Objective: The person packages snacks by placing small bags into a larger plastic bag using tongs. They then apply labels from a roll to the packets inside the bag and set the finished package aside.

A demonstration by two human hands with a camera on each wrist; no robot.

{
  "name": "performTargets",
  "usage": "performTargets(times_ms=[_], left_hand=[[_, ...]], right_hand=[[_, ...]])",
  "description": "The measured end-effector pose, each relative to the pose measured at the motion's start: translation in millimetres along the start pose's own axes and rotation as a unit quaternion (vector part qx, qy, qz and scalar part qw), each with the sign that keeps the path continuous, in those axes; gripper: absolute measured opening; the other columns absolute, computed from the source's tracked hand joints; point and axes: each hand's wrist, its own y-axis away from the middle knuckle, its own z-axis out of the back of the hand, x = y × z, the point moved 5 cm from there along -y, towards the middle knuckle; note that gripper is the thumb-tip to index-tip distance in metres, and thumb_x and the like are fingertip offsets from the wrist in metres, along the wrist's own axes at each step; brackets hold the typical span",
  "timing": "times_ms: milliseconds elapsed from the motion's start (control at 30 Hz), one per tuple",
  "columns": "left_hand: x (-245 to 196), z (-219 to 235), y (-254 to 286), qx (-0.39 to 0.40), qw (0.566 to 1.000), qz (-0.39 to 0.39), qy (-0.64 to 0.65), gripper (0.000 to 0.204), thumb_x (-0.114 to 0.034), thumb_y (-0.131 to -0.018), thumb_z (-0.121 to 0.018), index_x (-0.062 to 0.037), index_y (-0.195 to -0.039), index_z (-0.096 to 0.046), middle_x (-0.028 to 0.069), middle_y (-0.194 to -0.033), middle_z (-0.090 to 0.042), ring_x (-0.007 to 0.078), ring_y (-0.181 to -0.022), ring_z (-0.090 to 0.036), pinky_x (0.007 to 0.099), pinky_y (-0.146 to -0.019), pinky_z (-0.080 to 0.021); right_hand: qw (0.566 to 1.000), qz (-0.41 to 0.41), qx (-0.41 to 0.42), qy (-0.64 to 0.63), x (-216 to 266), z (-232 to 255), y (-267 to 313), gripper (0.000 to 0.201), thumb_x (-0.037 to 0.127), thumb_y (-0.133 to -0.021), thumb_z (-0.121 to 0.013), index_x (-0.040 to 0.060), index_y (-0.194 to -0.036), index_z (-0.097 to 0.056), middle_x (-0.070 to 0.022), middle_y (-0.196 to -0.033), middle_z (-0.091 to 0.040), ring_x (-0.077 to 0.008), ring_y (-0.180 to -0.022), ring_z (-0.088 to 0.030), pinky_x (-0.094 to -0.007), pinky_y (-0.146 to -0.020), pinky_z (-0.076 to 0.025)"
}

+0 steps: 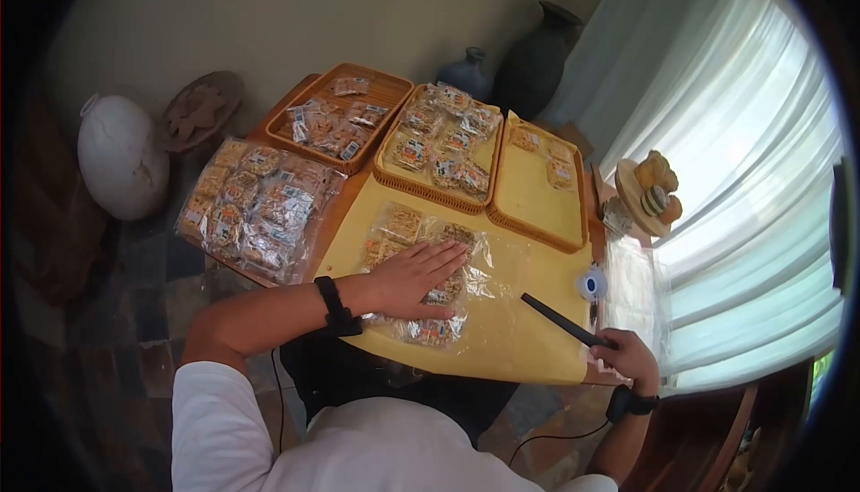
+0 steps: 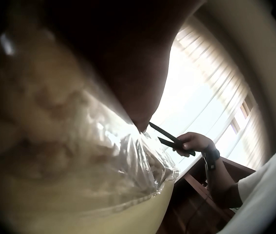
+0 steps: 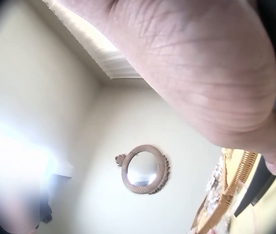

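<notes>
My left hand (image 1: 417, 281) lies flat with straight fingers on a large clear plastic bag (image 1: 475, 313) filled with several wrapped snack packs (image 1: 400, 221). The bag rests on a yellow sheet (image 1: 528, 349), and in the left wrist view its crinkled end (image 2: 150, 170) shows close up. At the sheet's right edge, my right hand (image 1: 632, 356) grips a long black two-armed tool (image 1: 560, 317), shaped like tongs. Its two arms stand apart in the left wrist view, pointing toward the bag. In the right wrist view the palm covers most of the tool.
Three wicker trays stand along the back: left (image 1: 278, 125), middle (image 1: 430, 194) and right (image 1: 537, 234), with snack packs in each. Another filled bag (image 1: 260, 210) lies at the left edge. A small white and blue round object (image 1: 591, 283) and clear plastic bags (image 1: 636, 286) lie on the right.
</notes>
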Motion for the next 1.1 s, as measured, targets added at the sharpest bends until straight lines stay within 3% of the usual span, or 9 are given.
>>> performTargets(times_ms=[67, 167, 333, 467, 567, 633, 767, 867, 1100], left_hand=[[4.6, -4.0, 6.2, 0.013, 1.0, -0.015, -0.01, 0.106, -0.077, -0.105, -0.046, 0.0015, -0.172, -0.022, 0.0206, -0.182, -0.017, 0.0361, -0.169, -0.016, 0.0523, -0.135, -0.015], [8.5, -1.8, 9.1, 0.003, 1.0, -0.017, 0.008, 0.106, -0.077, -0.104, -0.048, -0.0004, -0.172, -0.023, 0.02, -0.182, -0.017, 0.0349, -0.169, -0.015, 0.0531, -0.136, -0.014], [23.0, 13.9, 29.3, -0.032, 0.996, -0.011, 0.084, 0.091, -0.066, -0.103, -0.062, -0.0037, -0.166, -0.042, 0.0225, -0.179, -0.026, 0.0364, -0.167, -0.021, 0.0552, -0.135, -0.017], [45.1, 39.5, 85.6, -0.138, 0.985, 0.035, 0.103, 0.081, -0.059, -0.102, -0.068, -0.0011, -0.157, -0.053, 0.0235, -0.173, -0.038, 0.0388, -0.163, -0.032, 0.0553, -0.132, -0.026], [62.5, 40.0, 135.4, -0.211, 0.959, 0.126, 0.138, 0.073, -0.052, -0.103, -0.069, -0.0028, -0.155, -0.055, 0.0247, -0.166, -0.047, 0.0441, -0.151, -0.049, 0.051, -0.121, -0.044], [65.8, 38.6, 146.3, -0.225, 0.954, 0.138, 0.141, 0.073, -0.052, -0.104, -0.068, -0.0033, -0.156, -0.054, 0.0248, -0.165, -0.048, 0.0434, -0.152, -0.048, 0.0519, -0.122, -0.043], [57.8, 24.6, 150.0, -0.198, 0.964, 0.154, 0.092, 0.075, -0.055, -0.107, -0.059, -0.0032, -0.16, -0.05, 0.0226, -0.163, -0.051, 0.0375, -0.153, -0.047, 0.0529, -0.127, -0.034], [58.3, 20.2, 150.3, -0.191, 0.967, 0.162, 0.042, 0.076, -0.059, -0.11, -0.051, -0.0009, -0.16, -0.05, 0.0199, -0.162, -0.054, 0.0345, -0.154, -0.046, 0.0511, -0.13, -0.03], [64.0, 19.1, 148.2, -0.2, 0.965, 0.156, 0.059, 0.08, -0.063, -0.108, -0.053, -0.0019, -0.161, -0.05, 0.0183, -0.163, -0.053, 0.0339, -0.154, -0.047, 0.0503, -0.13, -0.03]], right_hand=[[0.998, -0.017, -0.005, -0.06, -9.3, 15.1, -3.5, 0.018, 0.016, -0.099, -0.081, 0.0013, -0.108, -0.077, 0.0002, -0.079, -0.07, -0.0068, -0.065, -0.062, -0.0276, -0.059, -0.049], [0.99, 0.049, -0.017, -0.13, 29.1, 17.3, -30.5, 0.023, 0.019, -0.101, -0.078, 0.0001, -0.114, -0.075, 0.0006, -0.082, -0.069, -0.008, -0.067, -0.062, -0.0272, -0.061, -0.05], [0.982, 0.186, -0.007, -0.031, 182.0, -13.0, -96.8, 0.026, 0.027, -0.106, -0.072, 0.0011, -0.11, -0.072, -0.0002, -0.081, -0.068, -0.0088, -0.07, -0.064, -0.0261, -0.064, -0.052], [0.978, 0.16, 0.101, -0.083, 296.4, -46.7, -161.3, 0.033, 0.033, -0.113, -0.064, 0.0022, -0.103, -0.07, -0.0015, -0.08, -0.068, -0.0103, -0.065, -0.064, -0.0267, -0.06, -0.052], [0.964, 0.145, 0.16, -0.154, 361.4, -73.0, -211.2, 0.038, 0.038, -0.114, -0.061, 0.0035, -0.101, -0.07, -0.0011, -0.078, -0.068, -0.0101, -0.059, -0.063, -0.0272, -0.051, -0.05], [0.962, 0.137, 0.192, -0.14, 396.0, -84.3, -229.5, 0.04, 0.04, -0.114, -0.06, 0.0038, -0.101, -0.069, -0.0005, -0.077, -0.068, -0.0095, -0.057, -0.062, -0.0276, -0.049, -0.049], [0.975, 0.165, 0.129, 0.077, 425.5, -86.9, -271.6, 0.042, 0.042, -0.114, -0.059, 0.0042, -0.098, -0.069, -0.0004, -0.078, -0.067, -0.0101, -0.056, -0.061, -0.0281, -0.051, -0.05], [0.974, 0.154, 0.158, 0.042, 421.8, -87.4, -296.4, 0.051, 0.049, -0.112, -0.061, 0.0036, -0.095, -0.076, -0.0038, -0.074, -0.069, -0.0143, -0.059, -0.063, -0.0322, -0.056, -0.053], [0.952, 0.093, 0.282, -0.073, 431.5, -116.3, -259.8, 0.044, 0.037, -0.117, -0.054, -0.002, -0.121, -0.073, -0.0001, -0.073, -0.065, -0.0077, -0.047, -0.053, -0.0253, -0.045, -0.043]])
